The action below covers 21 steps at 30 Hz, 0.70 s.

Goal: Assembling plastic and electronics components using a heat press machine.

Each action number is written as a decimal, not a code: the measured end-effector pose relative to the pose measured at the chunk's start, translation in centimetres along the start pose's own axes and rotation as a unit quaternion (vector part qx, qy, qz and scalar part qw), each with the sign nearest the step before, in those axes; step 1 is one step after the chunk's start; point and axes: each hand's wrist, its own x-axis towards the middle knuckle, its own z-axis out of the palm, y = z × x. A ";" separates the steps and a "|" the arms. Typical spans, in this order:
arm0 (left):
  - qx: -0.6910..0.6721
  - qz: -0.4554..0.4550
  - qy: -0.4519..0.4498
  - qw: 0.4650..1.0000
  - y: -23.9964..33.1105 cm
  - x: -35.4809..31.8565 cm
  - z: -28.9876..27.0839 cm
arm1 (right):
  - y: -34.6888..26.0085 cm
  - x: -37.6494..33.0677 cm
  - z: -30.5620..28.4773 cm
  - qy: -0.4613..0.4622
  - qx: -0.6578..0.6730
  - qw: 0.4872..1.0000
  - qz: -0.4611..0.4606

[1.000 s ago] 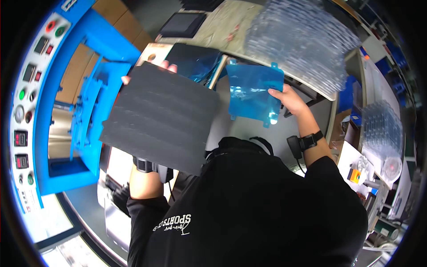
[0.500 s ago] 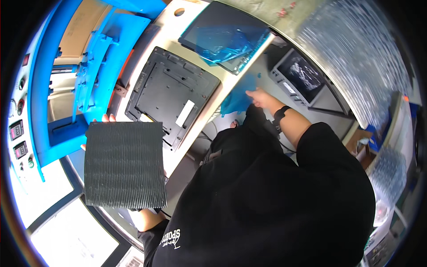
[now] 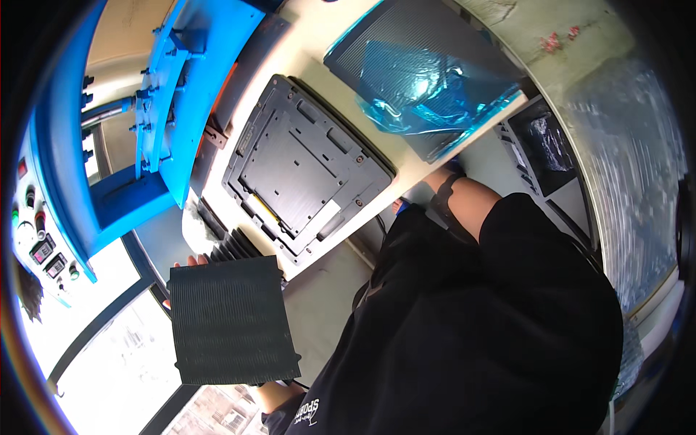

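My left hand (image 3: 194,261) grips a square black panel with fine ribs (image 3: 232,322), held up at the lower left. Its fingertips show past the panel's far edge, and the rest of the hand is behind it. My right hand (image 3: 437,175) is at the table's near edge, beneath the overhanging corner of a dark flat panel (image 3: 395,43). Its fingers are hidden there. Crumpled clear blue film (image 3: 420,90) covers part of that dark panel. Between the two hands, a black plastic housing (image 3: 293,170) with screw holes and a pale label lies on the cream table (image 3: 315,72).
A blue machine frame (image 3: 185,116) stands at the far left, with a panel of buttons and small displays (image 3: 43,250) beside it. Several black ribbed pieces (image 3: 235,246) rest by the table's left end. To the right are a dark tray (image 3: 551,141) and clear plastic wrapping (image 3: 627,167).
The view has shifted, and the table's things sit larger and further right. My right hand, earlier pinching blue film beside the table, has gone partly under its edge. The left still holds the ribbed panel.
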 end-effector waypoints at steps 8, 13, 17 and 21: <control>0.012 0.045 0.097 0.994 0.2 2.2 -6.4 | 0.1 1.3 0.4 -0.044 -0.156 0.981 -0.110; 0.039 0.082 0.134 0.987 2.6 -3.4 -9.7 | -3.8 2.4 3.9 -0.065 -0.228 0.949 -0.209; 0.020 0.063 0.179 0.982 2.9 -5.8 -9.2 | -3.0 0.8 3.8 -0.069 -0.285 0.916 -0.273; -0.004 0.078 0.157 0.984 3.8 -6.5 -9.8 | -0.1 -1.8 4.3 -0.040 -0.365 0.869 -0.331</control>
